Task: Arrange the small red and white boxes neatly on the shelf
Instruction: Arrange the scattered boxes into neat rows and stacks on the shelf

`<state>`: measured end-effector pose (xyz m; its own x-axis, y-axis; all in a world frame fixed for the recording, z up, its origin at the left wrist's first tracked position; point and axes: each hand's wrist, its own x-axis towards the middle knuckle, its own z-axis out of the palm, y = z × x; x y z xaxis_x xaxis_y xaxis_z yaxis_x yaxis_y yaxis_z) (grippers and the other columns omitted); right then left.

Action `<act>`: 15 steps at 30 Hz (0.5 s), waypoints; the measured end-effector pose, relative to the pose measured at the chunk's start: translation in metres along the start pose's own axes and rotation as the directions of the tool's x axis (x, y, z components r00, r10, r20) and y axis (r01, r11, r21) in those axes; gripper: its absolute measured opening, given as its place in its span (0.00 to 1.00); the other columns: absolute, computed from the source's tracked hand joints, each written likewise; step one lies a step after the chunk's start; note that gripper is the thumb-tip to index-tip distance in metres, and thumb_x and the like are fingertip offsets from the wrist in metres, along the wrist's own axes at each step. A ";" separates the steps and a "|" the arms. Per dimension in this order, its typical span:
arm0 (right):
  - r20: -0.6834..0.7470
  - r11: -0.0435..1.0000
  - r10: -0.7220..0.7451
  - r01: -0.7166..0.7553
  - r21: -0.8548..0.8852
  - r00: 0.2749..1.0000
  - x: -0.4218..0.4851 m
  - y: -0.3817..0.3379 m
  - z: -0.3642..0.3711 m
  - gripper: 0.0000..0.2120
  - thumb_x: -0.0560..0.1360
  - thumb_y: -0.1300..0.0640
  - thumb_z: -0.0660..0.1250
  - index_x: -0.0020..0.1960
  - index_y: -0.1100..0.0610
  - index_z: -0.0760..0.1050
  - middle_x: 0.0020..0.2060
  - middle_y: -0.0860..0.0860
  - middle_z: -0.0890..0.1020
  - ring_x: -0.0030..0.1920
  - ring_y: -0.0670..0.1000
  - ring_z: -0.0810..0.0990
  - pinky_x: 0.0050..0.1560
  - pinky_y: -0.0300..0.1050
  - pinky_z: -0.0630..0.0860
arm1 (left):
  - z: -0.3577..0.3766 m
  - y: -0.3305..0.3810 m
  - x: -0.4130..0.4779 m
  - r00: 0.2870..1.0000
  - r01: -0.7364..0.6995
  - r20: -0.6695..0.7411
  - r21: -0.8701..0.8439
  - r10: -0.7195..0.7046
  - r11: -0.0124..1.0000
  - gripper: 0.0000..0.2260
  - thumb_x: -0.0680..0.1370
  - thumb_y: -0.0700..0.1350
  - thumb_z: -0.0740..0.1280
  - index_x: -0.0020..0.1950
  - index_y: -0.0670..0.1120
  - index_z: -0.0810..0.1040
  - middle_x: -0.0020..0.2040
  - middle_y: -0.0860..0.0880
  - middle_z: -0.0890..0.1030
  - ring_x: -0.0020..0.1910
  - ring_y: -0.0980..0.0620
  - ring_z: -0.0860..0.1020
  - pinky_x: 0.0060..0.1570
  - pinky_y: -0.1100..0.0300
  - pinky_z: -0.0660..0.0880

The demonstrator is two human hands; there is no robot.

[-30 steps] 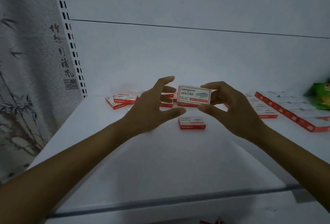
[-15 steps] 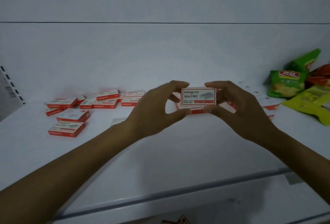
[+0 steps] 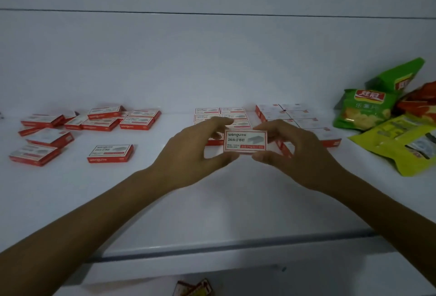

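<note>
A small red and white staple box [image 3: 245, 141] is held upright over the white shelf [image 3: 165, 189], its printed face toward me. My left hand [image 3: 191, 154] pinches its left end and my right hand [image 3: 290, 154] pinches its right end. Behind the hands, neat rows of the same boxes [image 3: 220, 114] lie flat, partly hidden, with another tidy block [image 3: 286, 111] to their right. Several loose boxes [image 3: 103, 119] lie scattered on the left, and one lone box [image 3: 110, 153] sits nearer the front.
Green and yellow snack bags [image 3: 368, 111] are piled at the shelf's right end. The shelf's front lip [image 3: 212, 246] runs across below my forearms. Small packets [image 3: 195, 288] show on the level beneath.
The view has swung right, bringing the tidy rows and snack bags into sight. My left hand, open a second ago, has closed onto the box's left end; both hands hold it.
</note>
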<state>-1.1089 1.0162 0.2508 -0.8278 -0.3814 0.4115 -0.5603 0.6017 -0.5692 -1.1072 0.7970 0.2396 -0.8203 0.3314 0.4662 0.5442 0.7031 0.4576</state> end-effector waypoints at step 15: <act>0.284 0.938 -0.083 0.172 -0.302 0.955 0.001 -0.001 0.025 0.25 0.73 0.38 0.58 0.64 0.50 0.73 0.63 0.46 0.75 0.62 0.46 0.72 0.60 0.38 0.61 | 0.010 -0.021 -0.028 0.960 0.280 -0.036 0.100 -0.277 0.955 0.33 0.68 0.61 0.69 0.70 0.54 0.65 0.68 0.55 0.71 0.64 0.56 0.69 0.59 0.62 0.64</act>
<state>-1.1102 0.9977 0.2340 -0.7527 -0.6139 0.2378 -0.6582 0.7108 -0.2480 -1.0973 0.7791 0.2098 -0.9321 0.1003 0.3481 0.2728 0.8268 0.4920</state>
